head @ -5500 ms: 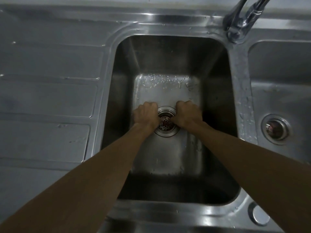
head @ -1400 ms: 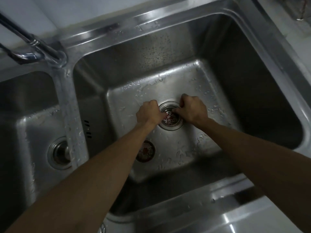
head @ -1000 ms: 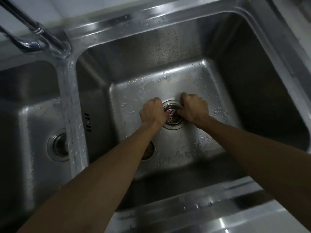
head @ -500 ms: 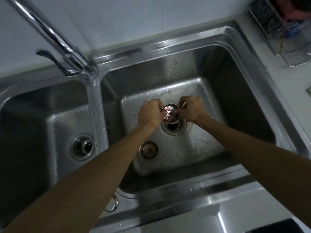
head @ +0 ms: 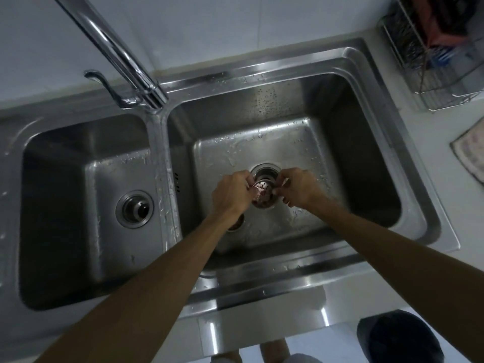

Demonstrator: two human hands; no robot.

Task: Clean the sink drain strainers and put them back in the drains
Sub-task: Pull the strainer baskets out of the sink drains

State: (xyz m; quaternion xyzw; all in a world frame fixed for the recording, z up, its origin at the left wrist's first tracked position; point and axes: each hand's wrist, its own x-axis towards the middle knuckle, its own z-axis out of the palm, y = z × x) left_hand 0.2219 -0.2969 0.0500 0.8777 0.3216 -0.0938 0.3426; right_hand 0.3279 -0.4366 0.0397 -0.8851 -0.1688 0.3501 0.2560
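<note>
A round perforated metal strainer (head: pixel 262 196) with reddish dirt in it hangs above the right basin (head: pixel 366 163). My left hand (head: pixel 231 195) and my right hand (head: pixel 298 189) pinch its rim from either side. Just behind it the right drain (head: pixel 265 174) stands uncovered. A second strainer (head: pixel 237 225) lies on the basin floor, mostly hidden under my left wrist. The left basin's drain (head: pixel 135 208) shows as a dark hole with a metal ring.
The tap (head: pixel 123 58) rises over the divider between the basins. A wire rack (head: pixel 440 48) with items stands at the back right, a cloth (head: pixel 471 155) lies on the counter at right. A dark bin (head: pixel 398 339) sits on the floor below.
Both hands moved from the left basin's drain to the right one. They gripped its strainer, lifted it out and brought it toward me. The view rose and widened.
</note>
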